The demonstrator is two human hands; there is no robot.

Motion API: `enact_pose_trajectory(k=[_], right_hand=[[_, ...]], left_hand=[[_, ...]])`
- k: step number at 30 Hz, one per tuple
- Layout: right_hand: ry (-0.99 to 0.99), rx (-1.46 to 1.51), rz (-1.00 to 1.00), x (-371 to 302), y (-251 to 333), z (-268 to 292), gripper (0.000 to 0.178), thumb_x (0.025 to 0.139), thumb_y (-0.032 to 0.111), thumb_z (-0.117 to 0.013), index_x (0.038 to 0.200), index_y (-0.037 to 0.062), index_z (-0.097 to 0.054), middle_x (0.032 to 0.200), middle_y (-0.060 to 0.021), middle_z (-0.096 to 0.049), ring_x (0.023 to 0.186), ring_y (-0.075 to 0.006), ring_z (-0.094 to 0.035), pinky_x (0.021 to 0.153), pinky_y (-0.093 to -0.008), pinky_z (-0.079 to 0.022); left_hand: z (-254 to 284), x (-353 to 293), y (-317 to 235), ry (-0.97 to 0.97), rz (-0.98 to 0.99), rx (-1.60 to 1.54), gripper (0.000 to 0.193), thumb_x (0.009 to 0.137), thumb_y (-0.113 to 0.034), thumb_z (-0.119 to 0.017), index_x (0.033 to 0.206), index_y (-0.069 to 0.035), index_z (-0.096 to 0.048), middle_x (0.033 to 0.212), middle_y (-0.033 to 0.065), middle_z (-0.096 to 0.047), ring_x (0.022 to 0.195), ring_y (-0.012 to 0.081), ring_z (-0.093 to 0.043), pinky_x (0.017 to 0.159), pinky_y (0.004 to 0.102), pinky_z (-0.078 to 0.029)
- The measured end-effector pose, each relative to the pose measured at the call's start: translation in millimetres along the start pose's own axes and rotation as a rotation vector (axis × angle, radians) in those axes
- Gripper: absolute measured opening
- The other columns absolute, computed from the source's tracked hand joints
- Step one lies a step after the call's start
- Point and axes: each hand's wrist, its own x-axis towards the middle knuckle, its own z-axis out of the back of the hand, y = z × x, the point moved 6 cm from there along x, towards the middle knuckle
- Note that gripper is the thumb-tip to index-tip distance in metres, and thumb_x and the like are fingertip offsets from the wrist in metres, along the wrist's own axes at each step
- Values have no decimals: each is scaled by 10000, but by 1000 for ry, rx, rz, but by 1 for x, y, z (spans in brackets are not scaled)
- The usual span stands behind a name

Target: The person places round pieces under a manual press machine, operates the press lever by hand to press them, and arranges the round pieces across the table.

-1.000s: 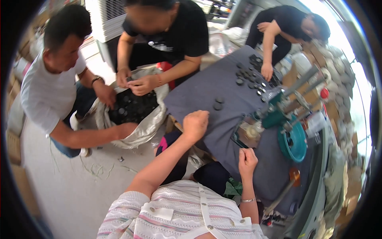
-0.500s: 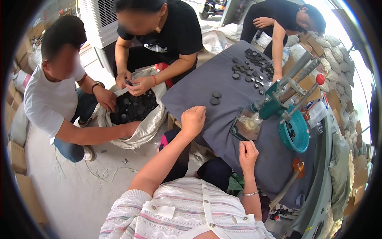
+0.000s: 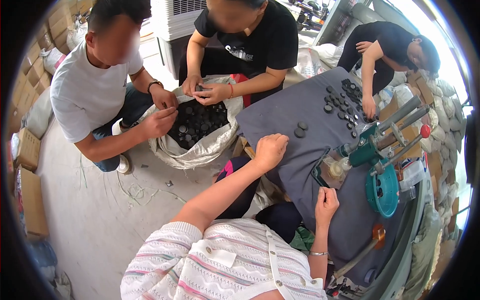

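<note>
While left hand (image 3: 271,151) curls closed near black discs (image 3: 299,133) | right hand (image 3: 326,203) likewise by press (image 3: 364,150) | hands' contents unclear

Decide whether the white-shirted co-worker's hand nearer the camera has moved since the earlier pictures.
Yes: judged against the white sack, that hand has left the near side for the left side, beside the other hand.

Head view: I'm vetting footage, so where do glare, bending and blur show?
In the head view, glare washes out the upper right edge; that view also curves the grey rail near its rim; there too, two co-workers' faces are blurred, while the left hand and press look fairly sharp.
</note>
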Motion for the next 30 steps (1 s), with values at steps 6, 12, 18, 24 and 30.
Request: enact_pose_trajectory(k=[6,12,18,24,30], right_hand=[[-8,-18,9,-1,-1,1,31,885,16,-624,861,-2,-616,751,-131,-572,615,-294,-564,557,-377,-446],[-6,-16,3,-1,0,2,35,884,13,-623,855,-2,-612,742,-128,-567,611,-290,-563,555,-375,-444],[-16,-14,7,0,1,2,38,882,10,-626,850,-3,-609,734,-128,-563,602,-289,-557,551,-376,-439],[-5,-12,-7,0,0,2,27,880,2,-621,854,-3,-614,741,-128,-572,610,-292,-566,550,-378,-444],[-22,-26,17,-1,2,2,20,880,1,-618,860,-2,-619,751,-132,-580,625,-291,-573,564,-377,-451]], left_hand=[[-2,0,0,18,-4,12,106,775,-48,-664,864,-73,-612,736,90,-612,711,305,-632,620,409,-506],[-2,-2,0,7,-18,-12,102,778,-50,-661,865,-70,-611,745,91,-619,713,304,-634,625,412,-505],[-3,-2,-1,23,-15,-8,93,787,-50,-654,867,-68,-612,751,90,-619,716,301,-635,625,412,-504],[-2,-1,0,17,-23,9,103,784,-53,-659,873,-74,-611,748,88,-614,718,303,-634,621,413,-501],[-1,-1,-1,17,-2,12,118,777,-53,-663,879,-76,-610,745,89,-613,720,306,-635,628,412,-505]])
